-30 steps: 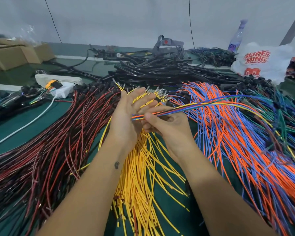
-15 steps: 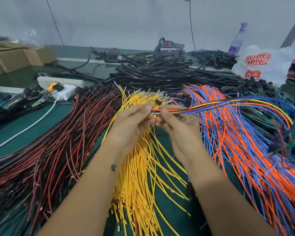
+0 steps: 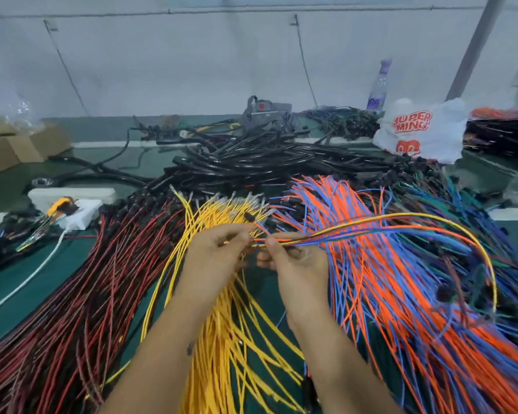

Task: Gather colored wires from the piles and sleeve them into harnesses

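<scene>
Both hands meet above the yellow wire pile: right hand fingers pinch a mixed-colour wire bundle, left hand fingers closed on its ends

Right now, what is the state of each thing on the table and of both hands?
left hand: shut on mixed wire bundle
right hand: shut on mixed wire bundle
mixed wire bundle: lifted, unsleeved
yellow wire pile: loose, flat
plastic bottle: upright
cardboard box: open
</scene>
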{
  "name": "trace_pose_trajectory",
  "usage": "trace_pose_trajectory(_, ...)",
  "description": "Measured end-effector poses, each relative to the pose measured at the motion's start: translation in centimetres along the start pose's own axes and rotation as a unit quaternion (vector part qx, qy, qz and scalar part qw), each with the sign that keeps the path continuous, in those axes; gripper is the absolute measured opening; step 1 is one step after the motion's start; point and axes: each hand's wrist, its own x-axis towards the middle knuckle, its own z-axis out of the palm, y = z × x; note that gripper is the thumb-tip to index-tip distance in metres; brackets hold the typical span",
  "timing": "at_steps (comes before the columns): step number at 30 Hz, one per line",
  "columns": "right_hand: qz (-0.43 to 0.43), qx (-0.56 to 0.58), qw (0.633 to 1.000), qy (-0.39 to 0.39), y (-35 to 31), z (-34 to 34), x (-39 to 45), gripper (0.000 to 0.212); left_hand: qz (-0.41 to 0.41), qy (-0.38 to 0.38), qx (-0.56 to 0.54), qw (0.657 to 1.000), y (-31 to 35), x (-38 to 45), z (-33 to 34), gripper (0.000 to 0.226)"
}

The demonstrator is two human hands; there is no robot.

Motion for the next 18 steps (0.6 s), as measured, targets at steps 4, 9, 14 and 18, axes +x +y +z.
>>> trace_pose_trajectory(4,-0.006,-0.031,0.999,0.028,0.6,0.1,0.7,0.016,0.08,0.053,0.159,0.983,1.5,6.1,1.3,0.02)
trace_pose_trajectory(9,0.026,-0.053,0.998,0.028,1.1,0.0,0.8,0.026,0.128,0.02,0.387,0.913,-0.2,14.5,2.8,0.042)
trace_pose_trajectory(14,0.059,-0.083,0.994,0.035,1.6,0.0,0.8,0.033,0.04,-0.011,0.533,0.845,-4.0,20.7,1.7,0.072)
trace_pose_trajectory(18,0.079,-0.097,0.992,0.03,2.0,0.2,0.9,0.039,-0.01,0.011,0.599,0.801,-6.2,21.1,2.1,0.055)
